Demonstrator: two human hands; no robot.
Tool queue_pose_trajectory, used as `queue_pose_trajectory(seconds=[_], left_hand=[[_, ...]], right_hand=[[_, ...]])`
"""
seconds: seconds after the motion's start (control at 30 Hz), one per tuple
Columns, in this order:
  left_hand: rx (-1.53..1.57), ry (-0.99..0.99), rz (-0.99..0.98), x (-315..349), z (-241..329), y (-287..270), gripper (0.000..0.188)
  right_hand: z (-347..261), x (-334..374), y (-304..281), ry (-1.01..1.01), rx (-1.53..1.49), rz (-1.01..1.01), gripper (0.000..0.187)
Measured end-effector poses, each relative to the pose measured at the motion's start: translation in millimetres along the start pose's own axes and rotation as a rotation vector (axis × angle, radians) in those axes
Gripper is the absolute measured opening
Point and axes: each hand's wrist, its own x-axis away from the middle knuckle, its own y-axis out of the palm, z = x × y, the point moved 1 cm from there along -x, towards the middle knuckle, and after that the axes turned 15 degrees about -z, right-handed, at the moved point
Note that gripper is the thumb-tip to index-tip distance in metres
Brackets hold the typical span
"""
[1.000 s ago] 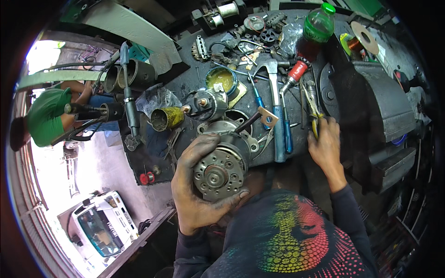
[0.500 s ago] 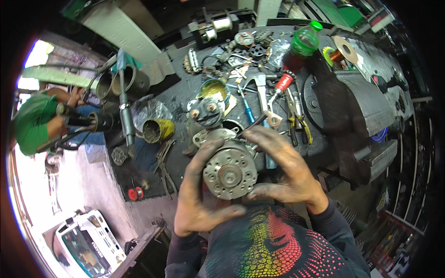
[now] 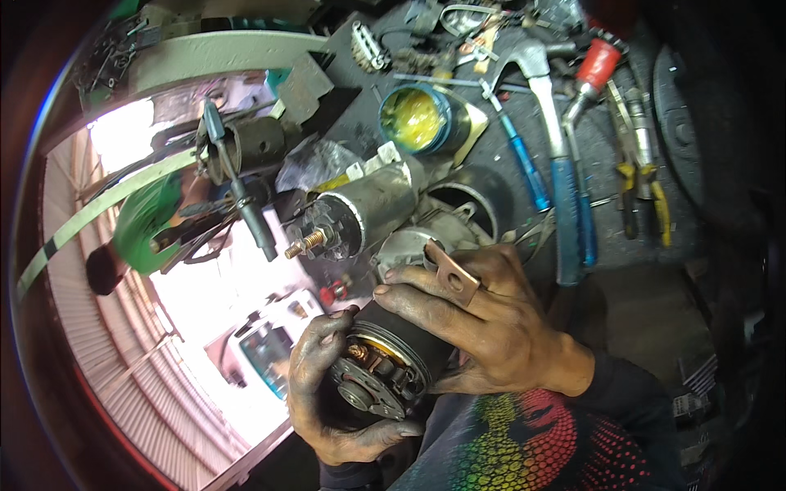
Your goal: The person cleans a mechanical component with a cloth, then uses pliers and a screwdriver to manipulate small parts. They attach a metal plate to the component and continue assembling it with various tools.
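Note:
A starter motor (image 3: pixel 413 337) lies tilted in both my hands, its open end pointing to the lower left. At that end a round metal plate (image 3: pixel 358 396) stands a little off the dark casing, and copper parts show in the gap. My left hand (image 3: pixel 315 393) is curled around this end, thumb below and fingers above. My right hand (image 3: pixel 491 331) wraps the casing from above and the right. Against its fingers rests a flat copper tab (image 3: pixel 455 281) with a hole. Beyond the hands is a metal solenoid (image 3: pixel 372 204) with a threaded copper-coloured stud.
A blue-rimmed tin of yellow grease (image 3: pixel 415 119) stands behind the solenoid. To the right lie a claw hammer (image 3: pixel 547 106), a blue-handled screwdriver (image 3: pixel 524 164), a red-bodied tool (image 3: pixel 599 64) and yellow-handled pliers (image 3: pixel 629 192). A clamp with a long handle (image 3: pixel 237 180) is at left.
The starter motor has turned from its end plate facing me to pointing lower left. My hands have closed in around it. The view has tilted and moved nearer the bench.

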Motion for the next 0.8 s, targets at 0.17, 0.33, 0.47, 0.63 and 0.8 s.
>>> queue_pose_trajectory(seconds=[0.17,0.33,0.47,0.63,0.8], left_hand=[[0.082,-0.163,0.145,8,14,13,0.116],[0.081,-0.334,0.255,13,25,18,0.128],[0.07,-0.321,0.267,15,29,19,0.116],[0.078,-0.33,0.282,18,27,19,0.116],[0.097,-0.334,0.351,20,23,24,0.117]], right_hand=[[5,1,5,-0.031,-0.09,0.047,0.088],[8,-1,5,-0.051,-0.101,0.09,0.072],[10,-2,9,-0.039,-0.035,0.122,0.074],[11,-3,13,-0.046,-0.056,0.149,0.071],[11,-2,12,-0.053,-0.045,0.133,0.069]])
